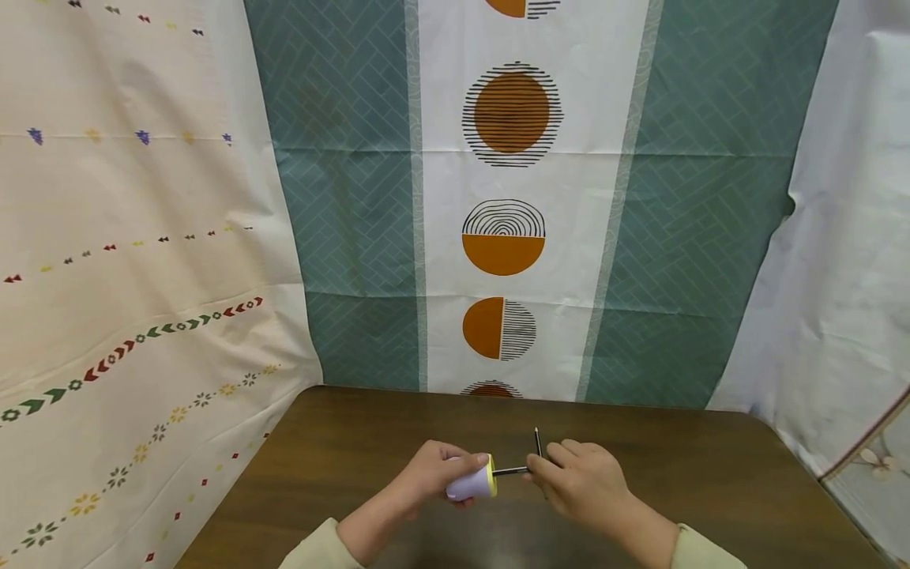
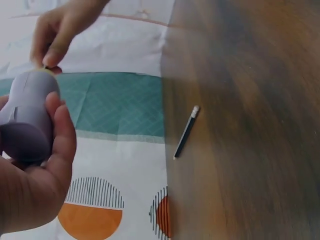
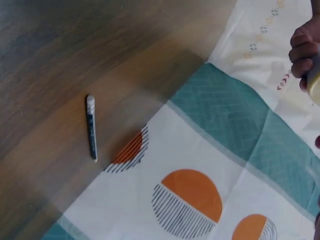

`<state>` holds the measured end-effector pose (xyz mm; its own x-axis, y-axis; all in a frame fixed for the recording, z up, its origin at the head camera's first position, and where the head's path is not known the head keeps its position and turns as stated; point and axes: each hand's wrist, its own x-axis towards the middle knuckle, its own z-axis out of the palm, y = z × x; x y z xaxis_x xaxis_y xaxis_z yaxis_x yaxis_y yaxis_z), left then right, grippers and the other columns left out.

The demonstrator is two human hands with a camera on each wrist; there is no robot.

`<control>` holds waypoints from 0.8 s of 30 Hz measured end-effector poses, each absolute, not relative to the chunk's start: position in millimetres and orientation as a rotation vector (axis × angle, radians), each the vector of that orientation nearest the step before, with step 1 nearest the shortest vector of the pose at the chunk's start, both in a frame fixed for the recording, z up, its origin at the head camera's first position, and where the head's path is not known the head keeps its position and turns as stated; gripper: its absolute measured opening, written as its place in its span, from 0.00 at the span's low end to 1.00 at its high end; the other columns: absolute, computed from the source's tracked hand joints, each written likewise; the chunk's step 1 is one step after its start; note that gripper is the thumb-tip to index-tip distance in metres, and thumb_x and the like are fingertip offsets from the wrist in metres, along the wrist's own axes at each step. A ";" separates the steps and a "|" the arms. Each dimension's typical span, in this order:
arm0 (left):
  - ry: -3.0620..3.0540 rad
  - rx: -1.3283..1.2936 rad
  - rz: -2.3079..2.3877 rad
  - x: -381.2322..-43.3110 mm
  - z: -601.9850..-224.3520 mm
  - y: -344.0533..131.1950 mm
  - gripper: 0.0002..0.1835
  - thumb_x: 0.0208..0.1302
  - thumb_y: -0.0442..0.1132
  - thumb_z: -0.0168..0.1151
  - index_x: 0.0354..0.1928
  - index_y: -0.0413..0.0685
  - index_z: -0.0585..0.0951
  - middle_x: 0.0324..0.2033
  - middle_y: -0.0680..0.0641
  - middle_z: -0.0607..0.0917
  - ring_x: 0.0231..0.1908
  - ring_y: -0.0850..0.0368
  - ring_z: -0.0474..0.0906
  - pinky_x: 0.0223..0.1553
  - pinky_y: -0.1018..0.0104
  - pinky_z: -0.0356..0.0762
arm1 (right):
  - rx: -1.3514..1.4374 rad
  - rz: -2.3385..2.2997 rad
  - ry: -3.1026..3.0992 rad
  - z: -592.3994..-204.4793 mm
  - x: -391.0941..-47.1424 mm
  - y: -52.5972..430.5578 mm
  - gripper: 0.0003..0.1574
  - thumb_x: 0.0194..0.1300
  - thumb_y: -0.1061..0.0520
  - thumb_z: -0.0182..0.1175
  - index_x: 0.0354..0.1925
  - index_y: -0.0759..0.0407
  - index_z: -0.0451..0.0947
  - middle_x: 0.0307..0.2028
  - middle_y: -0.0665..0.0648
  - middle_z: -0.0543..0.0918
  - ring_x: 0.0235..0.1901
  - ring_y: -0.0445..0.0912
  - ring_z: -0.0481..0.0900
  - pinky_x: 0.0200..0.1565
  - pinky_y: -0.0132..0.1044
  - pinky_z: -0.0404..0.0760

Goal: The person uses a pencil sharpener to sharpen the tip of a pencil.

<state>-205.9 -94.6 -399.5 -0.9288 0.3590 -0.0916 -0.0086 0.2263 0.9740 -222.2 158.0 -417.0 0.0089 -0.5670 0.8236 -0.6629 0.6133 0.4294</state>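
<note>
My left hand (image 1: 444, 472) grips a lavender, barrel-shaped pencil sharpener (image 1: 468, 485) with a yellow rim, held on its side above the table. A dark pencil (image 1: 510, 471) runs from the sharpener's yellow end to my right hand (image 1: 579, 480), whose thumb and fingers pinch its other end. How deep the pencil sits in the sharpener is hidden. A second dark pencil (image 2: 186, 132) with a white eraser lies on the table, apart from both hands. In the right wrist view the sharpener (image 3: 315, 85) and left hand (image 3: 305, 50) show only at the right edge.
The brown wooden table (image 1: 341, 435) spreads under both hands. Behind it hangs a green and white cloth (image 1: 498, 182) with orange circles. A cream patterned cloth (image 1: 142, 316) hangs at the left, a white one (image 1: 839, 300) at the right.
</note>
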 end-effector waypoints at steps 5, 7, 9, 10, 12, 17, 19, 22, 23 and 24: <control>2.388 0.441 1.779 -201.0 -403.2 -92.9 0.20 0.64 0.44 0.71 0.43 0.29 0.87 0.31 0.42 0.88 0.24 0.60 0.81 0.27 0.66 0.85 | 1.049 0.201 -1.854 -408.7 -215.9 157.9 0.29 0.81 0.38 0.44 0.27 0.45 0.79 0.16 0.39 0.70 0.15 0.31 0.62 0.18 0.19 0.54; 2.512 0.519 1.756 -199.2 -405.3 -91.7 0.19 0.61 0.43 0.73 0.42 0.31 0.88 0.33 0.40 0.89 0.26 0.62 0.80 0.27 0.69 0.83 | 1.047 0.266 -1.988 -405.3 -212.2 158.8 0.23 0.77 0.39 0.53 0.27 0.43 0.80 0.16 0.37 0.73 0.16 0.28 0.63 0.19 0.18 0.56; 2.699 0.705 1.688 -198.2 -409.1 -90.5 0.17 0.57 0.43 0.76 0.41 0.35 0.89 0.34 0.40 0.90 0.28 0.64 0.79 0.28 0.74 0.81 | 1.054 0.380 -2.187 -401.5 -208.5 160.2 0.17 0.72 0.40 0.60 0.27 0.41 0.81 0.15 0.35 0.74 0.17 0.25 0.61 0.20 0.19 0.57; 2.820 0.854 1.624 -198.3 -411.9 -90.2 0.17 0.55 0.43 0.78 0.41 0.37 0.89 0.34 0.42 0.91 0.28 0.64 0.80 0.28 0.76 0.79 | 1.058 0.456 -2.303 -399.5 -207.1 161.0 0.15 0.70 0.41 0.62 0.27 0.41 0.81 0.16 0.34 0.75 0.17 0.24 0.61 0.20 0.20 0.58; 3.062 1.239 1.436 -200.0 -417.8 -90.4 0.18 0.50 0.43 0.81 0.40 0.41 0.88 0.34 0.45 0.91 0.29 0.65 0.81 0.29 0.79 0.78 | 1.052 0.665 -2.551 -395.6 -205.8 163.5 0.12 0.68 0.44 0.65 0.27 0.41 0.83 0.17 0.34 0.76 0.18 0.24 0.60 0.21 0.22 0.60; 3.361 2.341 0.639 -208.4 -425.3 -92.9 0.28 0.46 0.54 0.83 0.44 0.44 0.86 0.35 0.51 0.89 0.33 0.63 0.85 0.38 0.79 0.83 | 1.125 1.572 -3.004 -392.7 -212.1 173.3 0.25 0.76 0.48 0.56 0.33 0.69 0.80 0.18 0.38 0.70 0.18 0.29 0.59 0.21 0.27 0.59; 3.301 2.614 0.382 -210.4 -424.8 -93.6 0.30 0.49 0.59 0.80 0.45 0.43 0.86 0.36 0.51 0.88 0.34 0.63 0.85 0.40 0.78 0.84 | 1.113 1.975 -3.100 -395.6 -215.4 177.4 0.28 0.77 0.49 0.54 0.34 0.77 0.74 0.16 0.39 0.65 0.15 0.31 0.55 0.19 0.26 0.54; 3.255 2.659 0.296 -210.6 -422.7 -93.4 0.31 0.49 0.60 0.80 0.45 0.44 0.86 0.36 0.52 0.88 0.34 0.64 0.84 0.41 0.78 0.84 | 1.056 2.159 -3.139 -400.4 -216.9 180.7 0.31 0.78 0.50 0.51 0.37 0.81 0.72 0.13 0.41 0.59 0.13 0.32 0.48 0.16 0.26 0.48; 3.279 2.573 0.339 -210.4 -421.8 -93.3 0.30 0.48 0.60 0.81 0.45 0.45 0.86 0.36 0.53 0.88 0.34 0.65 0.84 0.41 0.78 0.84 | 1.086 2.068 -3.110 -401.7 -215.9 180.7 0.30 0.79 0.49 0.51 0.37 0.79 0.75 0.14 0.42 0.64 0.14 0.31 0.54 0.17 0.26 0.53; 3.305 2.448 0.423 -210.0 -420.7 -93.0 0.30 0.46 0.58 0.82 0.45 0.45 0.86 0.36 0.53 0.88 0.34 0.65 0.85 0.40 0.78 0.84 | 1.113 1.895 -3.070 -402.5 -214.1 180.1 0.28 0.79 0.48 0.52 0.38 0.74 0.80 0.15 0.43 0.71 0.15 0.30 0.59 0.17 0.26 0.59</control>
<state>-210.0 -93.0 -420.7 -0.0039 0.6460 0.7633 0.8174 0.4418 -0.3697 -214.1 180.1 -402.5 -0.6487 -0.7301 -0.2146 -0.1354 0.3882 -0.9116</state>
